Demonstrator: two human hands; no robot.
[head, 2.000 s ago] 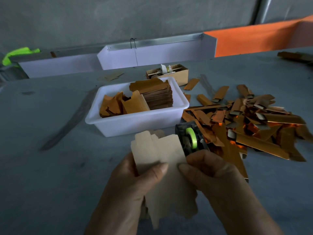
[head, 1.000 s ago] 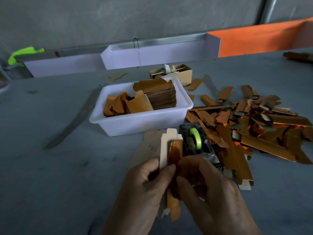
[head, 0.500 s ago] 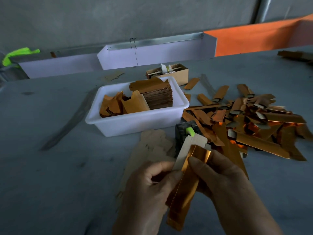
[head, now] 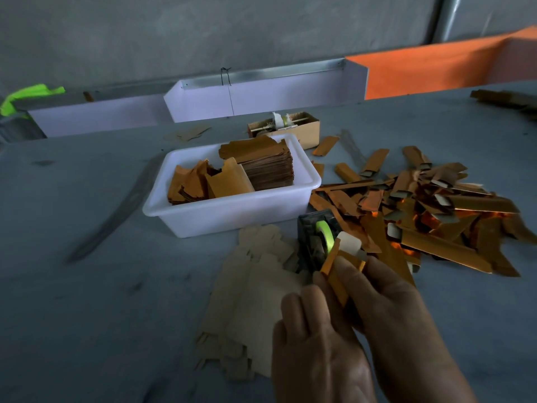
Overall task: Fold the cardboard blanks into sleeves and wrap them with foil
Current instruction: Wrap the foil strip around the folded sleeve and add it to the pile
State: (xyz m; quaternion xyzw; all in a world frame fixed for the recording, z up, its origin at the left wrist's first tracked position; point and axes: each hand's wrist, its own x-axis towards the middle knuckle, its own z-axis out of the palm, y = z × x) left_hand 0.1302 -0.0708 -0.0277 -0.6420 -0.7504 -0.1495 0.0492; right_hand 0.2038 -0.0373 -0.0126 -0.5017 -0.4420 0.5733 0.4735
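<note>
Tub (head: 232, 216) behind blanks (head: 255, 301) – tape dispenser (head: 315, 239) betw. blanks & sleeve pile (head: 436, 210) on right.

My left hand (head: 316, 344) bare, no glove, no ring; right hand (head: 398, 321) bare too; no sleeves visible at wrists.

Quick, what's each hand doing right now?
Left hand: grips the narrow folded orange foil-wrapped cardboard sleeve.
Right hand: pinches the same sleeve.

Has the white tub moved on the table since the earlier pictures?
No. The white tub keeps its place in front of the small cardboard box; only the camera shifted slightly.
</note>
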